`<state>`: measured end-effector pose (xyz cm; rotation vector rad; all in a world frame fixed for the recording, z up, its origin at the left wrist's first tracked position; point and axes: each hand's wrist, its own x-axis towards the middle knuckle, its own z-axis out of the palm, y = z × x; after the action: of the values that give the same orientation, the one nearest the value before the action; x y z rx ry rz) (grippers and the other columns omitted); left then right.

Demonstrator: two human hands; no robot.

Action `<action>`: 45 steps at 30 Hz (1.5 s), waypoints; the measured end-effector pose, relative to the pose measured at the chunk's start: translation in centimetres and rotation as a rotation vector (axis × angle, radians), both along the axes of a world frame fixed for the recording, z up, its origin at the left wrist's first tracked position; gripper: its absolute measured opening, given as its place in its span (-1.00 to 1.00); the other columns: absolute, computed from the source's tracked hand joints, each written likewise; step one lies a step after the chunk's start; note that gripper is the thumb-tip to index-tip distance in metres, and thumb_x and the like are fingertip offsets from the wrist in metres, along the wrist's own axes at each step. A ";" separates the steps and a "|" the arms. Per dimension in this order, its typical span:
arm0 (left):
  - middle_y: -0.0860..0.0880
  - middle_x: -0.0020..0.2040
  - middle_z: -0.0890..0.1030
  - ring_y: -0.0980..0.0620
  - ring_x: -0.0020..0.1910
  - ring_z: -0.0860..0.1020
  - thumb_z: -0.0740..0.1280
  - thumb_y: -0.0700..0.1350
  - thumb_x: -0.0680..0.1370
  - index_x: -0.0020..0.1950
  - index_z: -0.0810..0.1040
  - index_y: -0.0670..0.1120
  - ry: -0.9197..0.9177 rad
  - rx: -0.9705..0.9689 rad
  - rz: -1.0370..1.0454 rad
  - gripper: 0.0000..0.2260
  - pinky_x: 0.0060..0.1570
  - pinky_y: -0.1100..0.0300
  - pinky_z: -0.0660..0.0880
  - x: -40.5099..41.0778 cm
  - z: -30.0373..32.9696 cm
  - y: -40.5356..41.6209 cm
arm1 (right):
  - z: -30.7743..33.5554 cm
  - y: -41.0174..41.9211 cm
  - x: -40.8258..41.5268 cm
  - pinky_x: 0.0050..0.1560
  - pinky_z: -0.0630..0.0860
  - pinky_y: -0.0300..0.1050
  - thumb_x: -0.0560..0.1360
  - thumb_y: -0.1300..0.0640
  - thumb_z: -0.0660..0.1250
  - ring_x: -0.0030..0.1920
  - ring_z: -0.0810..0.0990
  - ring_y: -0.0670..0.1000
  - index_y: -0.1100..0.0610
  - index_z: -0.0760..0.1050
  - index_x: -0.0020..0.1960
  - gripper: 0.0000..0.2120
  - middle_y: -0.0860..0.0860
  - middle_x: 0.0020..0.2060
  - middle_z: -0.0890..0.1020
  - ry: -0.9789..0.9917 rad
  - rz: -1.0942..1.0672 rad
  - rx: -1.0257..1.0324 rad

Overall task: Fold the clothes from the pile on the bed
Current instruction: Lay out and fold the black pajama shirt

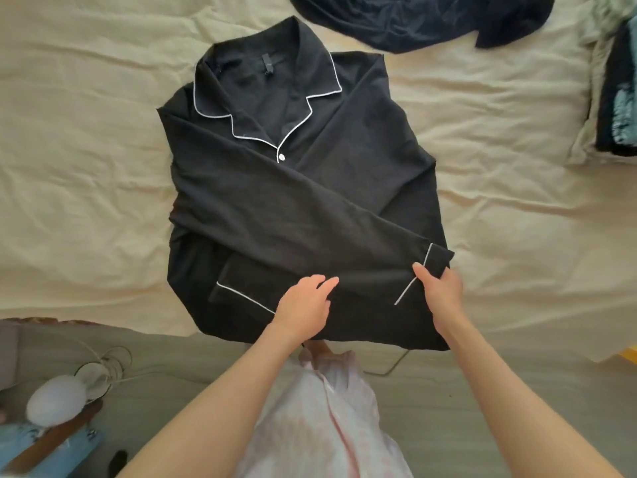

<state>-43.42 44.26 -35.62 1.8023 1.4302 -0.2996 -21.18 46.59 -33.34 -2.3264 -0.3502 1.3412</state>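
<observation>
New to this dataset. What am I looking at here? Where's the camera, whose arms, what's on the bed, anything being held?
There is no robot: a person is folding laundry with bare hands. The single picture comes from a wide-angle camera on the person's head, looking forward and down, so the two arms entering from the bottom are the wearer's own.

On the cream bed sheet lies a black shirt with white piping, collar away from the person, both sleeves folded across the front. The right hand pinches the cuff of the upper sleeve. The left hand rests on the shirt with relaxed fingers and grips nothing.

At the top edge lies a dark garment, unfolded. At the right edge sits a stack of clothes.
</observation>
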 end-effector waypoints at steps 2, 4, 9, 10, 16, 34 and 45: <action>0.01 0.47 0.24 0.02 0.41 0.26 0.15 -0.09 0.62 0.48 0.23 0.02 -0.036 -0.173 0.082 -0.58 0.30 0.07 0.35 -0.4 -0.4 -1.4 | -1.0 -0.6 1.0 0.10 0.53 0.08 0.54 0.13 0.32 0.08 0.57 0.14 0.17 0.45 0.24 -0.71 0.09 0.07 0.60 0.064 -0.017 -0.087; 0.03 0.43 0.29 0.04 0.38 0.31 0.16 -0.12 0.61 0.45 0.28 0.00 -0.044 -0.139 0.226 -0.61 0.29 0.08 0.37 -1.5 -0.5 -2.5 | -1.6 -1.3 1.6 0.15 0.52 0.09 0.55 0.15 0.31 0.17 0.53 0.17 0.19 0.28 0.40 -0.54 0.14 0.19 0.52 0.125 -0.068 -0.151; -0.10 0.30 0.43 -0.03 0.29 0.40 0.20 -0.24 0.58 0.35 0.40 -0.13 -0.057 0.075 0.679 -0.67 0.26 0.16 0.31 -6.7 0.0 -3.9 | -1.2 -2.5 0.5 0.34 0.29 0.09 0.53 0.11 0.30 0.36 0.33 0.18 0.19 0.20 0.44 -0.46 0.16 0.37 0.35 -0.422 0.258 -0.128; -0.13 0.30 0.42 -0.07 0.29 0.40 0.21 -0.24 0.58 0.35 0.40 -0.15 -0.028 0.101 0.759 -0.67 0.27 0.12 0.31 -8.0 0.1 -3.8 | -1.0 -2.6 -0.1 0.36 0.27 0.10 0.53 0.11 0.29 0.38 0.30 0.17 0.20 0.23 0.43 -0.48 0.16 0.37 0.34 -0.520 0.366 -0.066; -0.20 0.45 0.23 -0.14 0.44 0.20 0.22 -0.20 0.59 0.48 0.19 -0.18 0.094 0.170 0.984 -0.53 0.40 0.01 0.17 -15.3 -1.0 -1.5 | -2.3 -2.5 -5.6 0.46 0.07 0.11 0.58 0.03 0.21 0.51 0.08 0.11 0.08 0.21 0.48 -0.50 0.09 0.51 0.17 -0.642 1.137 0.157; -0.18 0.17 0.58 -0.11 0.10 0.56 0.40 -0.16 0.49 0.26 0.50 -0.26 -0.251 -0.443 1.246 -0.63 0.13 0.04 0.46 -18.0 -6.4 -12.4 | -5.2 -11.9 -1.2 0.36 0.26 0.07 0.56 0.19 0.23 0.40 0.28 0.14 0.22 0.33 0.40 -0.58 0.15 0.41 0.33 -0.655 0.798 0.019; -0.18 0.21 0.55 -0.13 0.19 0.49 0.38 -0.15 0.51 0.30 0.45 -0.28 -0.179 -0.376 1.335 -0.60 0.09 0.09 0.39 -12.7 -7.8 -20.4 | -8.3 -13.9 7.0 0.25 0.40 -0.01 0.48 0.00 0.38 0.30 0.44 0.14 0.15 0.25 0.42 -0.40 0.10 0.32 0.45 -0.260 0.231 -0.106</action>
<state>-56.15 23.89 -43.38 0.3285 1.9347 0.2739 -14.14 32.65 -41.63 -2.6215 -0.6612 1.1816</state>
